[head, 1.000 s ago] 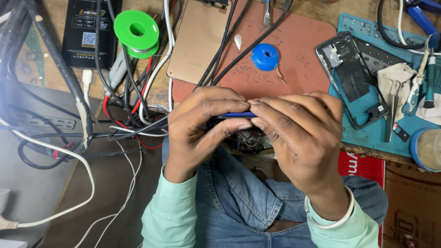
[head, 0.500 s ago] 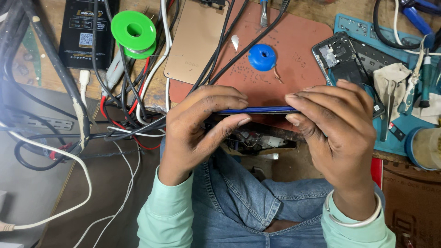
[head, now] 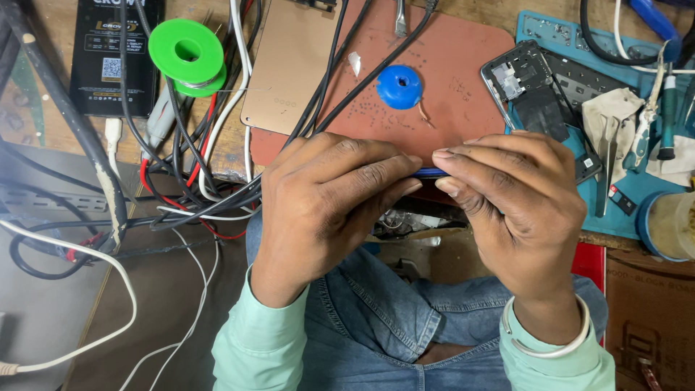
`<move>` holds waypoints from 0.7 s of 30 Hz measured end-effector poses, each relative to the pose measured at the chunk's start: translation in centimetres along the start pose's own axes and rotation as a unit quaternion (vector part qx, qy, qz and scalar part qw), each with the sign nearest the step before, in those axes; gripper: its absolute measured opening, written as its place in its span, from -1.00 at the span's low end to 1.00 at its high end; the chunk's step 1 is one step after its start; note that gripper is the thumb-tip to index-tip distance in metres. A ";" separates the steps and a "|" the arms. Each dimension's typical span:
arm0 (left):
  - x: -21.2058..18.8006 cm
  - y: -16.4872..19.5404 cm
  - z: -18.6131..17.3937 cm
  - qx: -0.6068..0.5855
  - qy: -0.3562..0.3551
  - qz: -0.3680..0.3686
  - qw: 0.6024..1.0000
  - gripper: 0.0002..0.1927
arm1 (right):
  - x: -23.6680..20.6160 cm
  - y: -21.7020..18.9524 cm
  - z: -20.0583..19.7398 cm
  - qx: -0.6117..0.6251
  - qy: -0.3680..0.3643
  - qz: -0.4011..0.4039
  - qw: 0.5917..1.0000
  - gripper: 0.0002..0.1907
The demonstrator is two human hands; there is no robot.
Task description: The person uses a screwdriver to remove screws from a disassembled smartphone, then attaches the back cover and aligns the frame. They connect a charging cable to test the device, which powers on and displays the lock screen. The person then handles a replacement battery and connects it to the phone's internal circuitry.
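My left hand [head: 326,203] and my right hand [head: 517,210] meet over the front edge of the workbench, both gripping a thin blue-edged phone [head: 428,173] seen edge-on. Only a short strip of the phone shows between the fingertips; the rest is hidden by my fingers. My thumbs press under it and my fingers curl over its top. Below the hands lie my jeans-clad legs and pale green sleeves.
A red-brown work mat [head: 434,80] carries a blue spool [head: 399,86] and a gold phone back [head: 289,65]. A green solder spool [head: 187,52] and tangled cables [head: 181,181] lie left. A teal mat [head: 622,195] right holds an opened phone frame [head: 528,87], tweezers and tools.
My hands, spread apart along the phone half a second ago, have closed together again, covering nearly all of it. The view has shifted slightly.
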State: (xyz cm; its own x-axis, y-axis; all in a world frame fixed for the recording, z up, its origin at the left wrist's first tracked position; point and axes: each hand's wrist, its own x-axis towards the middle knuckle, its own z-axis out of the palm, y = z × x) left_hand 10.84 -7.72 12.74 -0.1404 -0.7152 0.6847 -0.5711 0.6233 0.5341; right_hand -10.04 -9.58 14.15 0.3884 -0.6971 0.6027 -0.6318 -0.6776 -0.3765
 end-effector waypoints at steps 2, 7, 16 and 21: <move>-0.2 -0.1 0.1 -0.009 0.000 -0.005 1.000 -0.77 | -0.1 0.0 0.0 -0.003 -0.002 0.000 1.000 -0.75; -0.3 -0.3 0.1 -0.017 -0.004 -0.008 1.000 -0.79 | 0.1 0.1 -0.7 -0.020 -0.028 0.002 0.999 -0.74; -0.1 0.4 -0.3 0.026 -0.033 -0.010 0.999 -0.77 | -0.7 1.3 -2.6 0.037 -0.032 0.073 0.996 -0.70; 0.2 1.5 0.4 0.153 -0.041 0.037 0.987 -0.74 | -0.9 1.3 -2.4 0.027 -0.025 0.065 0.997 -0.70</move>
State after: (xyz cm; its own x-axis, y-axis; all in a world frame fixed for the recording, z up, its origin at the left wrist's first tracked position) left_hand 9.58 -7.07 13.51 -0.2496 -0.7020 0.6670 -0.7727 0.5596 0.2997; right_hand -12.81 -9.31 14.83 0.3391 -0.7898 0.5111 -0.6426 -0.5913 -0.4872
